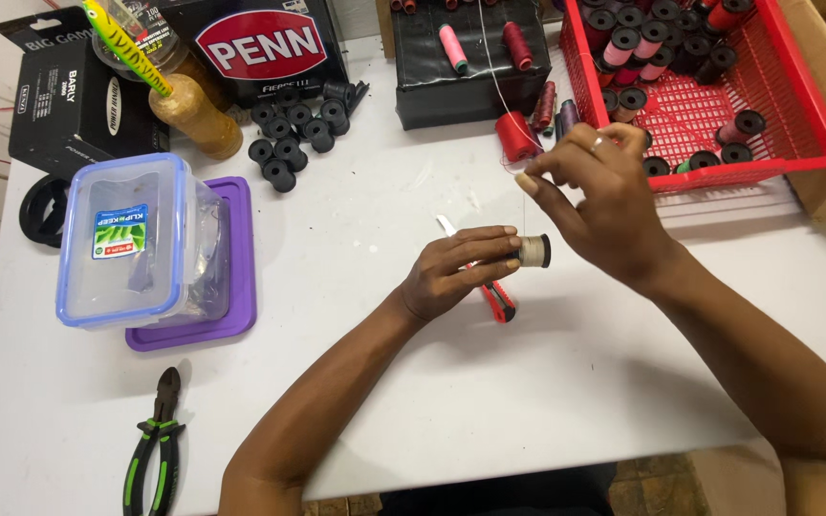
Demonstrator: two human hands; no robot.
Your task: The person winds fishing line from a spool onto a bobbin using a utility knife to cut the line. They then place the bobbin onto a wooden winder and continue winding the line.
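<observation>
Nearest, green-handled pliers [157,449] lie at the white table's [547,382] front edge. At mid-table the left hand [456,272] pinches a small thread-wound bobbin [533,250] in its fingertips, axis pointing right, over a red utility knife [489,287]. The right hand [604,196] is closed above it, pinching a thin line [525,205] that runs nearly straight up. Beyond sit a red thread spool [516,136] and a red basket [719,115] of bobbins.

The left hand [461,272] covers most of the red-handled cutter [499,301], so only its tip and end show. The thin line [524,205] above the small spool [534,250] is almost too fine to trace. The green-handled pliers [155,444] run off the bottom edge, and the red basket [795,115] is cut by the top edge.
</observation>
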